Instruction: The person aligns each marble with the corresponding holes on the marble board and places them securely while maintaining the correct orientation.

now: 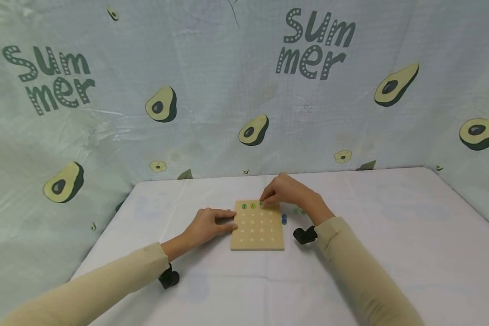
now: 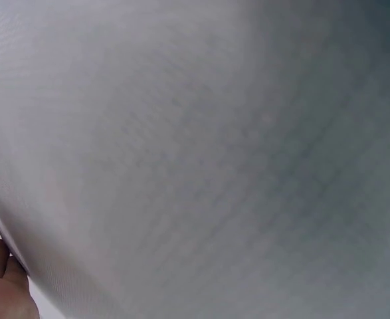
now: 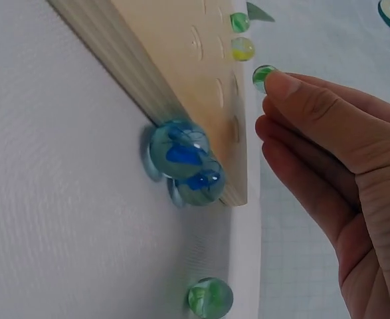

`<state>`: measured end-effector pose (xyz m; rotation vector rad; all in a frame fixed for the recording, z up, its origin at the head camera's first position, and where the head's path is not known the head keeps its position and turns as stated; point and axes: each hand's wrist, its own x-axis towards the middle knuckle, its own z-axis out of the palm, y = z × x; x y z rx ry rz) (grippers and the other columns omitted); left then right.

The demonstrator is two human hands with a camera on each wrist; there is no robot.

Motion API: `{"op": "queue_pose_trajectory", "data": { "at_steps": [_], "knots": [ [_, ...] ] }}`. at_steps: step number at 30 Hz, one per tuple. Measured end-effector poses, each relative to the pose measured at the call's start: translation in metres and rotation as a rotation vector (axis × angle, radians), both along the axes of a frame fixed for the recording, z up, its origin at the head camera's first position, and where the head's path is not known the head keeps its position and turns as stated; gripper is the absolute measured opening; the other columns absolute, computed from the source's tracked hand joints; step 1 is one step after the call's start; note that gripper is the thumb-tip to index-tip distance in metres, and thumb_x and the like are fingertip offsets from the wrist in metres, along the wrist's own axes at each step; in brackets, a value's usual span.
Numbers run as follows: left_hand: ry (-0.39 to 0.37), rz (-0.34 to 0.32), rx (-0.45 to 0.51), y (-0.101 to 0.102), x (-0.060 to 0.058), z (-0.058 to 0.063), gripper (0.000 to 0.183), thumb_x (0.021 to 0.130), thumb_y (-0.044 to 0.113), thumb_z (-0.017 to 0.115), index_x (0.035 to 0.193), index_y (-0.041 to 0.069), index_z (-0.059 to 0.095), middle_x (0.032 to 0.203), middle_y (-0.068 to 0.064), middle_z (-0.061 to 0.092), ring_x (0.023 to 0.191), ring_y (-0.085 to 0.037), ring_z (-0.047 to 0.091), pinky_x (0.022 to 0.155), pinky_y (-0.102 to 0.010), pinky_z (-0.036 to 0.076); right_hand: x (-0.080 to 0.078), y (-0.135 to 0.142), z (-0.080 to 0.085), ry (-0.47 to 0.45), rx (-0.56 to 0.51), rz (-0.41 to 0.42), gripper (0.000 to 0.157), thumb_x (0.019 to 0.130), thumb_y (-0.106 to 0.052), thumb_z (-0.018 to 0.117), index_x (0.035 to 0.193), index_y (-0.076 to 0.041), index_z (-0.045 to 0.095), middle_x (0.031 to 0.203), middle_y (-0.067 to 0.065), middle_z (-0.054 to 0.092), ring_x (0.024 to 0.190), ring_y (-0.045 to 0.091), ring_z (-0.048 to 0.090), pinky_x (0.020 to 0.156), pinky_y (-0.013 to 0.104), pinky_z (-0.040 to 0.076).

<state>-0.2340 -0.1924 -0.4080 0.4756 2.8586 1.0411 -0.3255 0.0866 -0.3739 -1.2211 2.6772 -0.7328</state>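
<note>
On the table lies a square wooden board [image 1: 257, 231] with rows of shallow hollows. My right hand [image 1: 287, 190] is over its far edge and pinches a green marble [image 3: 262, 77] between thumb and fingertips. A green marble [image 1: 244, 206] and a yellow-streaked marble [image 1: 253, 206] sit in the far row, left of the pinched one. At the board's left edge, the thumb and index finger of my left hand [image 1: 208, 224] are extended and touch it. The left wrist view catches only part of the left hand [image 2: 5, 296], in its lower corner.
Two blue marbles [image 3: 181, 149] rest against the board's right side. Farther right lie green marbles [image 1: 303, 212], partly beside my right wrist. A white cloth covers the table [image 1: 236, 294], and a printed curtain [image 1: 212, 90] hangs behind it.
</note>
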Motion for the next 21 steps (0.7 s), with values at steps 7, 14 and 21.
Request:
{"op": "queue_pose_trajectory", "data": {
  "at_steps": [7, 14, 21],
  "knots": [
    [-0.004, 0.022, 0.0, 0.002, 0.001, 0.001, 0.044, 0.087, 0.032, 0.083, 0.127, 0.018, 0.074, 0.133, -0.003, 0.067, 0.132, -0.022, 0.057, 0.109, -0.044, 0.046, -0.002, 0.001, -0.004, 0.023, 0.023, 0.009, 0.014, 0.088, -0.019, 0.081, 0.1, -0.013, 0.084, 0.095, -0.004, 0.079, 0.085, 0.004, 0.073, 0.075, 0.02, 0.058],
    [-0.007, 0.015, 0.014, 0.003, 0.002, 0.0, 0.044, 0.087, 0.031, 0.083, 0.127, 0.016, 0.073, 0.133, -0.004, 0.068, 0.132, -0.023, 0.058, 0.11, -0.045, 0.046, 0.003, 0.008, -0.001, -0.002, 0.008, -0.03, 0.016, 0.089, -0.023, 0.08, 0.103, -0.015, 0.083, 0.097, -0.006, 0.078, 0.087, 0.002, 0.071, 0.077, 0.022, 0.058],
    [-0.001, 0.007, 0.013, 0.002, 0.002, -0.001, 0.045, 0.087, 0.031, 0.082, 0.128, 0.016, 0.073, 0.134, -0.005, 0.067, 0.133, -0.024, 0.057, 0.11, -0.045, 0.046, 0.013, 0.03, -0.001, 0.027, 0.03, 0.011, 0.013, 0.089, -0.016, 0.08, 0.102, -0.015, 0.083, 0.097, -0.006, 0.078, 0.082, 0.0, 0.069, 0.074, 0.02, 0.057]
  ]
}}
